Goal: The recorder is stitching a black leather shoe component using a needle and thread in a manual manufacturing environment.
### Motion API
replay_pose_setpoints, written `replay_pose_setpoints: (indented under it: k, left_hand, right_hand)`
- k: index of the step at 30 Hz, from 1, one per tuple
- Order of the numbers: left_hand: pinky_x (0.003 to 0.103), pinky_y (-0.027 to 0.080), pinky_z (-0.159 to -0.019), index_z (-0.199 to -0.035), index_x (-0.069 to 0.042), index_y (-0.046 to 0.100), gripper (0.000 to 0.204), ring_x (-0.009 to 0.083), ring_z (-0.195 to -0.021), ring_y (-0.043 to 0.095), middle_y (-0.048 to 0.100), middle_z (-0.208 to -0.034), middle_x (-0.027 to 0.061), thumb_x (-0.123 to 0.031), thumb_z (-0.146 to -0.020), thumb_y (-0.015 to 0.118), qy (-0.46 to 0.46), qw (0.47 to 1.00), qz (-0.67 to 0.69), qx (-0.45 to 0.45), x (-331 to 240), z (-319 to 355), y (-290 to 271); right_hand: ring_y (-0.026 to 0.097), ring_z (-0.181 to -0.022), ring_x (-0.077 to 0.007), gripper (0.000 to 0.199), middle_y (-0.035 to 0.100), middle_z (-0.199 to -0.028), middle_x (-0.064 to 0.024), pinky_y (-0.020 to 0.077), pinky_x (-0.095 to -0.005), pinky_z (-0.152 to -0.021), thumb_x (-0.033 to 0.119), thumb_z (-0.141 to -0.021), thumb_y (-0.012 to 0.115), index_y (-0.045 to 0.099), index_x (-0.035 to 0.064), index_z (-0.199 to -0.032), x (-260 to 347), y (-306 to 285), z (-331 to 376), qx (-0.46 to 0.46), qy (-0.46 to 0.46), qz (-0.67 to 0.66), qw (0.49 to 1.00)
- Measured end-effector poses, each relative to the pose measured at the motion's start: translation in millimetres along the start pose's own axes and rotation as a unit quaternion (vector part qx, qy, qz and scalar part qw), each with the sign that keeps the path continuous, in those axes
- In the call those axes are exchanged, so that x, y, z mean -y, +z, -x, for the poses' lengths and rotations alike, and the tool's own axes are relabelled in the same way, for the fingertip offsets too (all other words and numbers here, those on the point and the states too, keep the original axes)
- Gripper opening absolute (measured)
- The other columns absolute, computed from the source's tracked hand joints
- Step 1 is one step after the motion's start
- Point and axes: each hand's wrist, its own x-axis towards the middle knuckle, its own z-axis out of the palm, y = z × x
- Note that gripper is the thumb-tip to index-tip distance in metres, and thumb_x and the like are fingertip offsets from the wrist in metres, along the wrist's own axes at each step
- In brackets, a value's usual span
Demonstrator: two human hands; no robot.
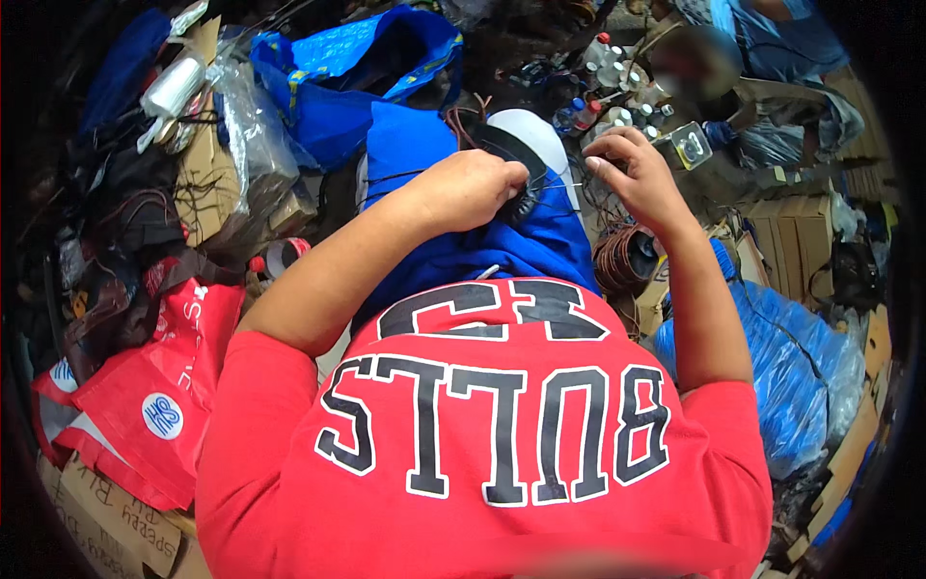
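Observation:
My left hand (477, 188) is closed at the edge of a dark, flat, sole-shaped piece (514, 150) lying over my lap. A ridged black part (526, 204) shows just below the fist. Dark strands stick up from the far end of the piece. Raised to the right, my right hand (637, 174) has bent fingers, with the thumb apart from them. A thin pale strand (567, 183) spans from the black piece toward that hand; whether the hand holds it is unclear. Blue cloth (415, 140) covers my legs, with a white rounded patch (535, 135) behind the piece.
A blue bag (338, 72) stands open ahead on the left. Small capped bottles (608, 68) cluster at the far right. A brown coil (622, 261) sits by my right leg. Red bags (174, 386) lie left; blue plastic (786, 357) and cardboard (791, 236) lie right.

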Motion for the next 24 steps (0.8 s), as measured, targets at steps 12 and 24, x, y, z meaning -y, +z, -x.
replay_pose_setpoints:
  k: [12,24]
  left_hand:
    - [0.039,0.042,-0.069,-0.092,-0.011,0.057,0.012,0.0301,-0.076,0.058,0.056,-0.072,0.0115,-0.011,-0.08,0.056,0.059,0.994,-0.08,-0.037,16,30,-6]
    - [0.027,0.045,-0.075,-0.082,-0.001,0.059,0.01,0.0149,-0.079,0.058,0.059,-0.081,0.0068,-0.01,-0.087,0.059,-0.017,0.853,0.425,-0.301,35,103,-95]
  right_hand:
    - [0.059,-0.082,-0.0236,0.011,0.062,-0.075,-0.0063,0.0388,-0.037,-0.076,0.009,-0.078,0.053,0.058,0.0138,-0.086,33,33,-7,0.177,-0.192,0.283,0.923]
    - [0.059,-0.088,-0.0141,0.011,0.062,-0.095,-0.0066,0.0464,-0.0308,-0.085,0.01,-0.087,0.059,0.062,0.0025,-0.094,-15,-10,1,-0.034,0.022,-0.603,0.797]
